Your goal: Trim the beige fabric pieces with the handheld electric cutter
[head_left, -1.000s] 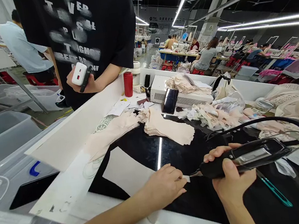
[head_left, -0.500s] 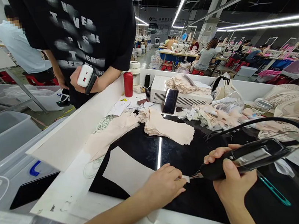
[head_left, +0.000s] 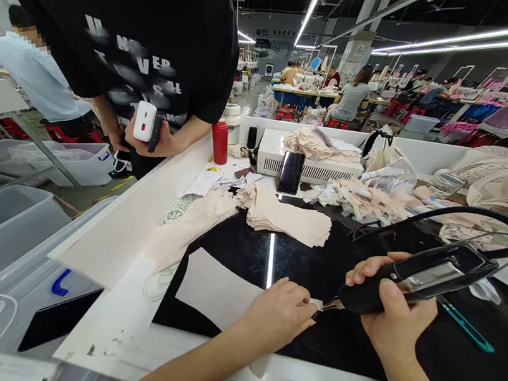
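My left hand [head_left: 278, 314] is closed on the narrow end of a pale fabric piece [head_left: 215, 287], which spreads leftward over the black tabletop [head_left: 244, 252]. My right hand [head_left: 396, 306] wraps around a black corded handheld tool [head_left: 440, 274] with a thin metal tip. That tip touches or nearly touches the fabric end just beyond my left fingertips; which of the two, I cannot tell. Under the tool lies a teal thread snipper [head_left: 466, 324]. Farther back on the tabletop rests a stack of cut beige fabric pieces [head_left: 286, 220].
A white vented box [head_left: 321, 168] stands at the back, a phone [head_left: 290, 173] leaning on it. Left of it is a red bottle [head_left: 220, 143]. Fabric scraps [head_left: 363, 197] pile up at right. Across the low partition [head_left: 133, 207], a person in black holds a white power bank [head_left: 145, 122].
The tool's tip has shifted slightly left, closer to the fabric end in my left fingers. My left hand keeps its place. The person in black leans farther forward.
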A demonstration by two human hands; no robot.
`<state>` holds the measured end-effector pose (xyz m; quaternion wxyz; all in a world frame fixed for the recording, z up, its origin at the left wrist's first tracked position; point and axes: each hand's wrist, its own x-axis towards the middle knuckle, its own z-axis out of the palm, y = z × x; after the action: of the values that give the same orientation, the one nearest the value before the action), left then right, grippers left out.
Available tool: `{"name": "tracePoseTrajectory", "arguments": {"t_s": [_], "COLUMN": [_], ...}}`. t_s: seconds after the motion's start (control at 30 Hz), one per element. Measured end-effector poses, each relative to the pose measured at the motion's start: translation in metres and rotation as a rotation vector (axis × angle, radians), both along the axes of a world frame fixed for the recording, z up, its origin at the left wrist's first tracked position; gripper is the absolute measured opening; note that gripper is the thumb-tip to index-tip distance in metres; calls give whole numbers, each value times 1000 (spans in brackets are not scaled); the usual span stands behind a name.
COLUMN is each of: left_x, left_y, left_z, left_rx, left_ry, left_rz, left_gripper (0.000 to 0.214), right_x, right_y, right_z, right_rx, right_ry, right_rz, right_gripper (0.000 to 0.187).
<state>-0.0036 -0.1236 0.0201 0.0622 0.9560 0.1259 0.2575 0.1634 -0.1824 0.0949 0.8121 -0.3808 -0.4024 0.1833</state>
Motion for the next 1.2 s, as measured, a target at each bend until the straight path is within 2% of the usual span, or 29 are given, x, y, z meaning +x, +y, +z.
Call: {"name": "tracePoseTrajectory", "arguments": {"t_s": [0.77,1.0,1.2], "left_x": [-3,-15,-18], "left_y": [2,3,2], "left_z": [-2,-5,-10], "left_rx": [-21,39,78], "left_ry": [0,4,-49], "left_rz": [0,10,48], "left_gripper": [29,7,6], "right_x": [0,1,0], "right_y": [-1,-1,-2], "right_z": [-2,-3,-2], "right_rx": [-13,0,-3], "right_ry": [-22,-8,-6], "right_rz": [-36,-2,-9], "right_gripper": [34,35,34]}}
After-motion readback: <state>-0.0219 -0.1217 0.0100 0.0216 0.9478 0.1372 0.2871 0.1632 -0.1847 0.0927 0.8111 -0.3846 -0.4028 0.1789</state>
